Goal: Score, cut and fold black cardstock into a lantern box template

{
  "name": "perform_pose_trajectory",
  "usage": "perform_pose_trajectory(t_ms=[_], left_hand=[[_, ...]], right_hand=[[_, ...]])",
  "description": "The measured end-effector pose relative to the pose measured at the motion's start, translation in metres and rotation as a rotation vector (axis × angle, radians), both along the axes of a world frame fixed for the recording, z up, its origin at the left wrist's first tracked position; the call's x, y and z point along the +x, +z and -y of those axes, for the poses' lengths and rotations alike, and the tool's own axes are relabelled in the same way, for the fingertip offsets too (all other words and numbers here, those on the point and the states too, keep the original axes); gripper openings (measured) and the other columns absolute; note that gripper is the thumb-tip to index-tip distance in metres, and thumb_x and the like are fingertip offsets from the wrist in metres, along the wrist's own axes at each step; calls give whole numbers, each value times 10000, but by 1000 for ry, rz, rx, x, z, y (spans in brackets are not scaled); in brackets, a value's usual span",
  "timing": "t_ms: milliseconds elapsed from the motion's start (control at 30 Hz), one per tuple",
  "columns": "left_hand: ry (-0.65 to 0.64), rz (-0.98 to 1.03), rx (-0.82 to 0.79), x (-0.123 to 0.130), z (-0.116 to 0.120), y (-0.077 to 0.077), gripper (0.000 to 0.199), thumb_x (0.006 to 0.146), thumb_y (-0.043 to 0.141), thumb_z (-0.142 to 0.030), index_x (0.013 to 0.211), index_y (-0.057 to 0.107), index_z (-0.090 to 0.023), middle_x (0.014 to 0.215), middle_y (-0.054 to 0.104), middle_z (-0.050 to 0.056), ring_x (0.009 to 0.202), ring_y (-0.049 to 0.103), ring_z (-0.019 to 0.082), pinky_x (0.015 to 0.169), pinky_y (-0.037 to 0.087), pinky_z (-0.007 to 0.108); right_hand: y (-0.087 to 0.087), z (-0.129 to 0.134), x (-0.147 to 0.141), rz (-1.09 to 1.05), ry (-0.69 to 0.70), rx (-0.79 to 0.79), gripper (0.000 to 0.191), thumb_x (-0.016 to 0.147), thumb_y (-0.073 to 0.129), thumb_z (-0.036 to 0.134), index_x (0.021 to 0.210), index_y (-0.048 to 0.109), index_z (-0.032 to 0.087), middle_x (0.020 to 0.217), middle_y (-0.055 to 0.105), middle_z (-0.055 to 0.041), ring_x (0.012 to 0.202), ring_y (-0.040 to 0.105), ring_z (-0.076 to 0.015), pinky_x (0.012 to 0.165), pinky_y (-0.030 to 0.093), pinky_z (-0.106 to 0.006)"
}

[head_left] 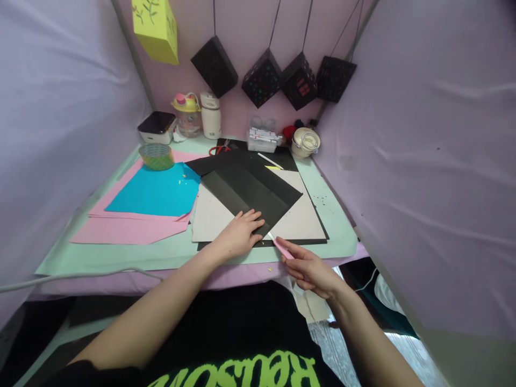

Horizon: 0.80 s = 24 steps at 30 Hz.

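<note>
"On the pale-green table covering (pixel 336 228), where was the creased black paper sheet (pixel 250 185) placed?"

"Across flat grey-white board (pixel 300 223), pressed near its closest corner by the flattened left hand (pixel 242 231)."

"And the slim pink-handled knife (pixel 284 250)?"

"Pinched in the right hand (pixel 308 269), angled forward-left toward that corner; contact couldn't be told. Red-handled scissors (pixel 219 150) were seen beyond."

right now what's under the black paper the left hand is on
A pale board shows out from under the black paper on either side. The paper covers the board's middle, so anything between them there can't be seen.
</note>
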<state>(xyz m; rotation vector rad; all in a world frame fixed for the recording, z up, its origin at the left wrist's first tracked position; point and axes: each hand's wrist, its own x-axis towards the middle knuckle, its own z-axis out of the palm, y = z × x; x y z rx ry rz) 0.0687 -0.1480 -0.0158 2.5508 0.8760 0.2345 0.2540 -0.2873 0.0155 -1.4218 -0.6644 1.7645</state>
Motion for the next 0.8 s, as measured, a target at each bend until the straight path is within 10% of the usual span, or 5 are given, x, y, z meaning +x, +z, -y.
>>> perform_pose_trajectory(t_ms=[800], left_hand=[[-79,18,-35,-7,0,-1,450,919,515,-338,1355,522,-226,1522,363,78,1437,258,244,1168,187,484]], right_hand=[[-4,1,19,-4,92,-1,718,802,626,197,1468,368,268,600,321,89,446,205,-49,362,102,-148]])
